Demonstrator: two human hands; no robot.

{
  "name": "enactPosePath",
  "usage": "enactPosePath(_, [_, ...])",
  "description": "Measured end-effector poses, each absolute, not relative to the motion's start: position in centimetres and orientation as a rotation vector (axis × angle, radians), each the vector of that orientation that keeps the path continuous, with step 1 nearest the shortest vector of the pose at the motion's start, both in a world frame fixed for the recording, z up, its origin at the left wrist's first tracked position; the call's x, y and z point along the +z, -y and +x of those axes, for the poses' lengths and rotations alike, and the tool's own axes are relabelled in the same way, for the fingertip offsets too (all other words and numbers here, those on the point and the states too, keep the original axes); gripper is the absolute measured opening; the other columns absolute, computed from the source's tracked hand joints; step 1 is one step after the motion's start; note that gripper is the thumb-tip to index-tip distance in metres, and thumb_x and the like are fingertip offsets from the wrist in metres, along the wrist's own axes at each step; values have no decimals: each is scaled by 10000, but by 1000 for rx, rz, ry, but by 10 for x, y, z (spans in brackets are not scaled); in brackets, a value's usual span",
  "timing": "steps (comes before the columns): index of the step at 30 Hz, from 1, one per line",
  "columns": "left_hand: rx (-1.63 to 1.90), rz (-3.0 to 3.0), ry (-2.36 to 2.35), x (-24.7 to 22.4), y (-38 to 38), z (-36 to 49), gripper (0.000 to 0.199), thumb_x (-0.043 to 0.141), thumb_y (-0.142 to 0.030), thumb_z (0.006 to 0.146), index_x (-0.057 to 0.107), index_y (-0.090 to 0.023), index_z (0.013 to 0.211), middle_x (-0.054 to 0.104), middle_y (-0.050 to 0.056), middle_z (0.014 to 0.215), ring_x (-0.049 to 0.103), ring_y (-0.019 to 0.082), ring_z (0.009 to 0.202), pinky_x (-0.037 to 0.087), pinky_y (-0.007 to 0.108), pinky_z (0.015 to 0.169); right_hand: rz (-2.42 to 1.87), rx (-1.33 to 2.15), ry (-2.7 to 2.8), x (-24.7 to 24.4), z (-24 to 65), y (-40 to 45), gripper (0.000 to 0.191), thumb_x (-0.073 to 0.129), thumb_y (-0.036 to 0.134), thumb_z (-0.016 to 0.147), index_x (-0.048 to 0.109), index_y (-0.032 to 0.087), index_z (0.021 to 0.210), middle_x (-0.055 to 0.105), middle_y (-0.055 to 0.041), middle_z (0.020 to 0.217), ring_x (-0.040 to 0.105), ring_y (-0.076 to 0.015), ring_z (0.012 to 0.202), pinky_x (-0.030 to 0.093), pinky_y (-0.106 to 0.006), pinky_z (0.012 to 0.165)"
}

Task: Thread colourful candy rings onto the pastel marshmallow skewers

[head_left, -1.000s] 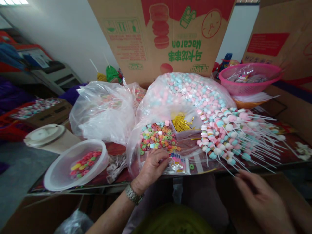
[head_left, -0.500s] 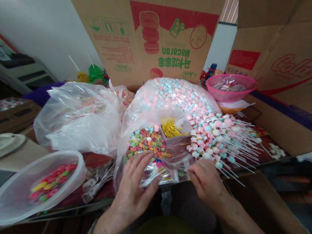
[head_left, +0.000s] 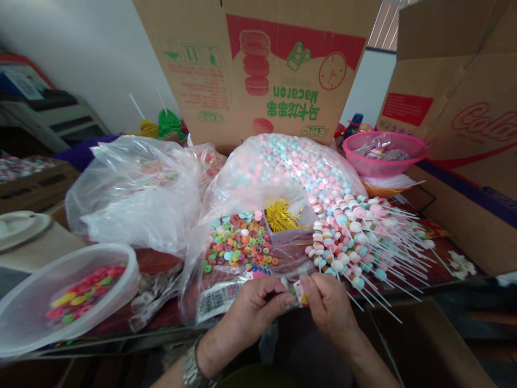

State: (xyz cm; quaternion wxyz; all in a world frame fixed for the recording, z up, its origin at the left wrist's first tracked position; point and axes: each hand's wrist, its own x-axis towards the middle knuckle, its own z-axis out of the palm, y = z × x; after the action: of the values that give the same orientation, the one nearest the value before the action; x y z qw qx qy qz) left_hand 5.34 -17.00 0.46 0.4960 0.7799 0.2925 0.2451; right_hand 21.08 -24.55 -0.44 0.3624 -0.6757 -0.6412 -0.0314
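Note:
My left hand [head_left: 262,302] is closed at the table's front edge, pinching the end of a printed clear package [head_left: 218,297]. Beside it, my right hand [head_left: 329,302] is closed on the red, white and yellow corner [head_left: 301,293] of what looks like the same package. The package lies over the front of a big plastic bag. Behind my hands are colourful ring candies [head_left: 242,240] and gold twist ties [head_left: 283,215] in a small white box. To the right lies a pile of candy skewers [head_left: 355,231] on white sticks.
At the left stand a clear tub [head_left: 129,269] with ring candies and a lidded beige container [head_left: 40,242]. A full plastic bag [head_left: 141,215] lies behind. Cardboard boxes [head_left: 210,70] rise at the back and right, with a pink basket [head_left: 388,161] between.
My left hand has moved right and closed on the package, which now shows its barcode end. My right hand has shifted slightly down. The camera view has shifted a little.

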Motion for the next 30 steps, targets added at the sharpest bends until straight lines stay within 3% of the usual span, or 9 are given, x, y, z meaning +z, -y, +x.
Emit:
enactPosePath(3, [769,2158,-756,1,165,46,235,555,-281,834,611,-180,628,572,10,591,490,121,556,352,213,542,-2043,-251,1612,-4,232,231,472,343,380,957,481,191,547,542,-26,525,491,-126,503,304,-254,496])
enactPosePath(5, [854,2213,-739,-2,162,39,218,522,-256,859,636,-190,686,601,22,625,526,136,585,384,226,577,-2339,-381,1560,-7,253,223,369,455,403,909,579,164,656,627,-93,656,563,-172,578,304,-269,497])
enactPosePath(9, [972,2247,-605,-3,153,23,165,507,-202,871,669,-229,893,689,39,811,612,171,751,444,276,736,-2562,-337,1547,-14,288,225,136,571,252,827,627,150,757,666,-110,670,606,-205,545,313,-274,463])
enactPosePath(13, [954,2349,-548,3,146,15,201,510,-203,876,666,-249,995,710,36,890,624,181,819,425,309,822,-2245,-371,1577,-11,293,254,217,438,245,900,633,170,840,689,-102,735,647,-214,641,451,-307,562])
enactPosePath(17, [889,2407,-534,10,142,15,219,487,-238,897,667,-239,1021,715,38,889,626,180,817,415,316,822,-1672,-402,1774,-2,283,287,203,493,218,894,624,196,1048,710,-92,930,666,-195,829,502,-302,760])
enactPosePath(23, [902,2393,-485,15,140,17,244,433,-272,930,664,-208,980,706,32,897,621,160,831,416,314,847,-1569,-574,1999,2,283,304,275,460,68,877,615,129,1096,662,-55,692,623,-170,659,457,-288,644])
enactPosePath(30, [743,2261,-387,15,140,18,284,423,-281,935,640,-155,802,650,28,736,573,126,700,436,240,687,-1587,-579,2011,2,289,311,270,441,58,883,623,127,1069,639,-59,701,604,-167,705,429,-285,672])
